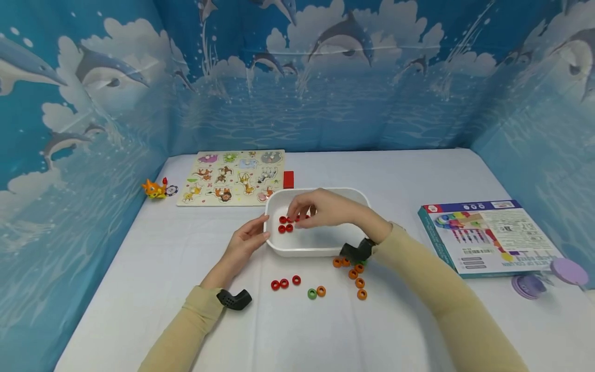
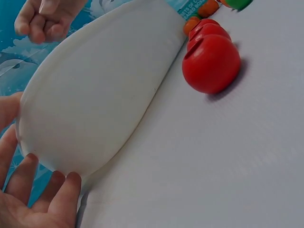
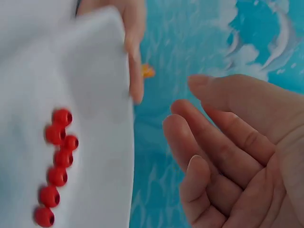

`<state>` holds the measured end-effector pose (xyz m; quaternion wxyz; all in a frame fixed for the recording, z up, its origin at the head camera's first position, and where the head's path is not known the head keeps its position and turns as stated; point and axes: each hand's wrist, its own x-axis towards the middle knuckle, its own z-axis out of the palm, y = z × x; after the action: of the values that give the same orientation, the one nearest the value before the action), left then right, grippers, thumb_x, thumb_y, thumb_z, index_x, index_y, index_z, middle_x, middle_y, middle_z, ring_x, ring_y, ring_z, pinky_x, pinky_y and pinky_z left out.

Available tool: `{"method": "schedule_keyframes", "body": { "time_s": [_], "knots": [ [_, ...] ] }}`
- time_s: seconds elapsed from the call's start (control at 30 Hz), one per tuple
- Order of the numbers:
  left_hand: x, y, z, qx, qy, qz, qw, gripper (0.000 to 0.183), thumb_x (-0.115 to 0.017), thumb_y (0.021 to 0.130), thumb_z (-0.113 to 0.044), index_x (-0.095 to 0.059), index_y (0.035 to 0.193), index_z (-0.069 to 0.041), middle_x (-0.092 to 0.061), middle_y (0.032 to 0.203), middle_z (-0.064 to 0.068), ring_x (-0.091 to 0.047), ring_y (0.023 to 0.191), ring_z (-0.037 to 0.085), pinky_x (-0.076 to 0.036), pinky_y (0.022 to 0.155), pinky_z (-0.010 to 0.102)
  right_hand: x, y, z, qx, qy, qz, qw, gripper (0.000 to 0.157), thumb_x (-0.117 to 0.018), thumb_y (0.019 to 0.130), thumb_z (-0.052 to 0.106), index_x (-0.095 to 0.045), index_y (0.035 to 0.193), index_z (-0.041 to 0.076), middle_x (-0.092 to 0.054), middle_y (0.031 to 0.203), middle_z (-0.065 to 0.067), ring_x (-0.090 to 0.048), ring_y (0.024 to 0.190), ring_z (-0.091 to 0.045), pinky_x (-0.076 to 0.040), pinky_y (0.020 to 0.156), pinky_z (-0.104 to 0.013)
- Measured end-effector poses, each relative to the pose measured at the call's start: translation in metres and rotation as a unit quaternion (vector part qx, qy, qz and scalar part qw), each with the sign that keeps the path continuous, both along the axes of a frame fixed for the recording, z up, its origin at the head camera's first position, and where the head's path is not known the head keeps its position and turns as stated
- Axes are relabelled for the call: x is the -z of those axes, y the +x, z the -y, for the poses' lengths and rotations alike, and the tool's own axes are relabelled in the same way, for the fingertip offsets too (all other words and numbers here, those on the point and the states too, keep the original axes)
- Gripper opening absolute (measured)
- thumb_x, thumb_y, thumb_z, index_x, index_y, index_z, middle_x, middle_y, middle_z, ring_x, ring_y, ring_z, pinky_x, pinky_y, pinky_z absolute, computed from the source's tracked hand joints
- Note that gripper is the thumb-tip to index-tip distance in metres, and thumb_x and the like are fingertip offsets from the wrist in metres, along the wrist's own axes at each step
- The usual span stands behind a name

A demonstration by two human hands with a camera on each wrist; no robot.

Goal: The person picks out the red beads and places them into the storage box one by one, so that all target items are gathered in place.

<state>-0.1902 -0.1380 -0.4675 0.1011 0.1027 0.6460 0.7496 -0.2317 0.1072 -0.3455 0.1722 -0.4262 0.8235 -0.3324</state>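
My left hand [image 1: 248, 240] touches the left end of a white tray [image 1: 297, 253], fingertips against its outer wall [image 2: 90, 95]. My right hand [image 1: 323, 208] is over the tray, its fingers [image 3: 183, 137] loosely bent with nothing between them. Several red beads [image 1: 281, 229] lie inside the tray, in an uneven line in the right wrist view. In front of it, three red beads [image 1: 284, 283] sit on the cloth, with a green bead [image 1: 312, 293] touching an orange bead [image 1: 321, 291]. More orange beads [image 1: 360, 282] are scattered below my right wrist.
Behind the tray lie an animal puzzle board [image 1: 234, 178] and a red block [image 1: 288, 179]. An orange toy figure [image 1: 154, 189] stands at the far left. To the right are a flat printed box [image 1: 492, 237] and a purple container [image 1: 530, 285] with its lid [image 1: 569, 271].
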Motion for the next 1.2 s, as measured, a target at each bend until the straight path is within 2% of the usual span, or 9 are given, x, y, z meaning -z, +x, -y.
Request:
{"method": "schedule_keyframes", "body": {
  "time_s": [0.1, 0.2, 0.3, 0.43, 0.57, 0.7, 0.8, 0.97, 1.2],
  "knots": [
    [0.000, 0.000, 0.000, 0.002, 0.001, 0.000, 1.0000, 0.054, -0.067, 0.080, -0.020, -0.047, 0.128, -0.009, -0.031, 0.142, 0.001, -0.024, 0.130, 0.020, -0.038, 0.096, 0.026, 0.005, 0.030, -0.007, 0.006, -0.013, 0.000, 1.000, 0.017, -0.066, 0.082, 0.023, -0.063, 0.098, 0.018, -0.063, 0.092, 0.007, -0.057, 0.077, -0.004, -0.051, 0.065, -0.024],
    [0.000, 0.001, 0.000, 0.000, -0.002, 0.002, 1.0000, 0.055, -0.067, 0.080, -0.022, -0.046, 0.129, -0.009, -0.032, 0.141, -0.001, -0.026, 0.130, 0.019, -0.038, 0.095, 0.026, 0.016, 0.056, -0.011, 0.010, -0.018, 0.016, 1.000, 0.014, -0.065, 0.082, 0.022, -0.063, 0.096, 0.022, -0.062, 0.089, 0.013, -0.057, 0.076, -0.003, -0.051, 0.065, -0.022],
    [0.000, 0.001, 0.000, -0.002, -0.007, 0.003, 1.0000, 0.056, -0.068, 0.079, -0.023, -0.046, 0.129, -0.009, -0.032, 0.141, -0.002, -0.026, 0.129, 0.018, -0.038, 0.095, 0.025, 0.032, 0.074, -0.012, 0.000, -0.038, 0.045, 0.998, 0.014, -0.065, 0.082, 0.017, -0.064, 0.096, 0.020, -0.063, 0.088, 0.013, -0.057, 0.076, -0.003, -0.051, 0.065, -0.022],
    [-0.001, 0.001, -0.001, -0.003, -0.009, 0.003, 1.0000, 0.057, -0.068, 0.079, -0.025, -0.046, 0.129, -0.009, -0.032, 0.141, -0.002, -0.025, 0.130, 0.018, -0.038, 0.096, 0.025, 0.056, 0.088, -0.010, 0.000, -0.060, 0.070, 0.996, 0.015, -0.064, 0.082, 0.017, -0.064, 0.097, 0.016, -0.063, 0.087, 0.013, -0.058, 0.075, -0.003, -0.052, 0.063, -0.022],
    [-0.002, 0.002, -0.001, -0.004, -0.006, 0.004, 1.0000, 0.056, -0.068, 0.079, -0.025, -0.047, 0.129, -0.011, -0.032, 0.141, -0.002, -0.025, 0.130, 0.018, -0.038, 0.096, 0.025, 0.074, 0.096, -0.007, 0.022, -0.056, 0.051, 0.997, 0.013, -0.065, 0.082, 0.022, -0.064, 0.095, 0.019, -0.061, 0.082, 0.015, -0.056, 0.068, -0.002, -0.051, 0.057, -0.020],
    [-0.002, 0.002, -0.001, -0.002, -0.009, 0.003, 1.0000, 0.055, -0.068, 0.079, -0.025, -0.047, 0.128, -0.012, -0.032, 0.141, -0.003, -0.025, 0.129, 0.016, -0.037, 0.095, 0.024, 0.086, 0.099, -0.005, 0.050, -0.047, -0.009, 0.998, 0.018, -0.068, 0.079, 0.027, -0.063, 0.095, 0.020, -0.058, 0.078, 0.013, -0.053, 0.065, -0.003, -0.047, 0.055, -0.017],
    [-0.001, 0.002, -0.001, -0.003, -0.017, 0.002, 0.9999, 0.054, -0.068, 0.079, -0.026, -0.048, 0.128, -0.013, -0.033, 0.140, -0.004, -0.027, 0.129, 0.015, -0.038, 0.095, 0.023, 0.090, 0.098, -0.004, 0.070, -0.042, -0.035, 0.996, 0.023, -0.070, 0.077, 0.030, -0.062, 0.096, 0.021, -0.057, 0.079, 0.010, -0.051, 0.065, -0.006, -0.046, 0.054, -0.017],
    [0.000, 0.001, -0.001, -0.005, -0.024, 0.004, 0.9997, 0.054, -0.068, 0.079, -0.028, -0.049, 0.128, -0.015, -0.034, 0.140, -0.006, -0.028, 0.128, 0.014, -0.038, 0.095, 0.023, 0.097, 0.097, -0.002, 0.089, -0.014, -0.041, 0.995, 0.026, -0.070, 0.076, 0.035, -0.063, 0.099, 0.023, -0.056, 0.079, 0.011, -0.049, 0.066, -0.007, -0.044, 0.054, -0.017],
    [0.001, 0.001, -0.001, -0.004, -0.026, 0.004, 0.9997, 0.054, -0.068, 0.079, -0.027, -0.048, 0.128, -0.015, -0.033, 0.140, -0.005, -0.028, 0.128, 0.015, -0.038, 0.094, 0.024, 0.101, 0.098, 0.000, 0.098, 0.001, -0.048, 0.994, 0.021, -0.068, 0.078, 0.033, -0.066, 0.097, 0.024, -0.057, 0.080, 0.013, -0.050, 0.068, -0.005, -0.045, 0.055, -0.016]
  ]
}}
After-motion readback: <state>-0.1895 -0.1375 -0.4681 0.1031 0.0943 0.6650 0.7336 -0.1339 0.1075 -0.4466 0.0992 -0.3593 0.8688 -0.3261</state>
